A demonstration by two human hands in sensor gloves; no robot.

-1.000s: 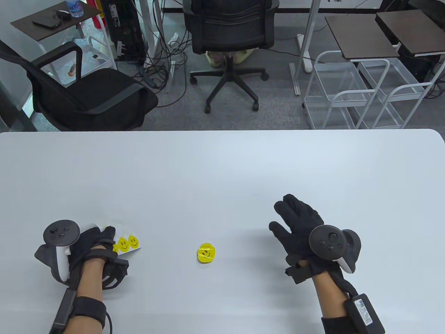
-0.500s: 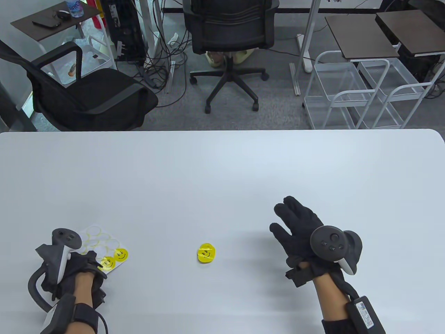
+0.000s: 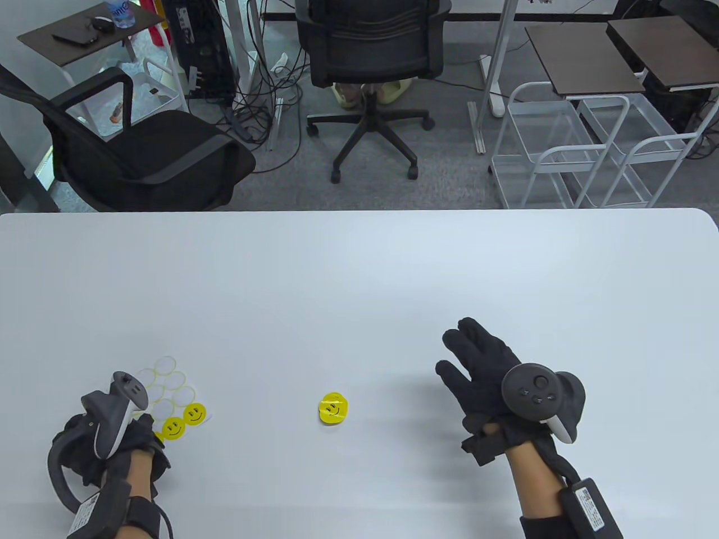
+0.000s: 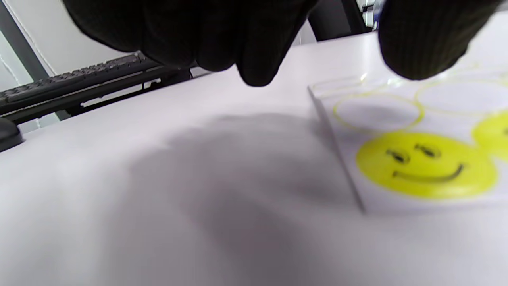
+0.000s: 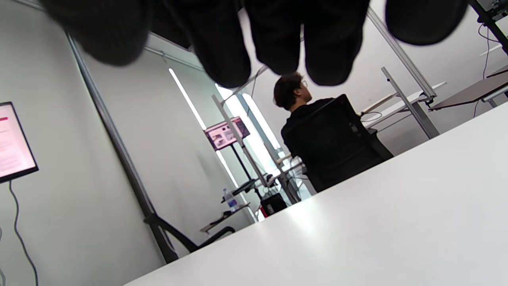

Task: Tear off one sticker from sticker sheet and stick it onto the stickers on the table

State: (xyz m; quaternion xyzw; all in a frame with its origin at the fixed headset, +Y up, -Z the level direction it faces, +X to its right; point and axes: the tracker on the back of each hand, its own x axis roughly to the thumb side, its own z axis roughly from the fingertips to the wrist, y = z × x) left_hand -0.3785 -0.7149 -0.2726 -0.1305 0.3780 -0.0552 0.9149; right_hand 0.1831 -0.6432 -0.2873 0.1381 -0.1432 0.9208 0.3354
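Over the last second my left hand (image 3: 107, 443) has let go of the sticker sheet (image 3: 174, 396) and drawn back toward me; the sheet, which it had been covering and holding, now lies flat on the white table (image 3: 359, 269), with two smiley stickers (image 3: 184, 422) left along its near edge and emptied rings above them. In the left wrist view the fingers (image 4: 222, 35) hang curled above the tabletop just beside the sheet and touch nothing; the hand is empty. My right hand (image 3: 488, 370) has barely moved; it rests flat, fingers spread, holding nothing, well to the right of the yellow sticker pile (image 3: 333, 409) at the table's middle. I read this as the gap between rounds; the next sticker is not yet peeled, so the sheet needs gripping again.
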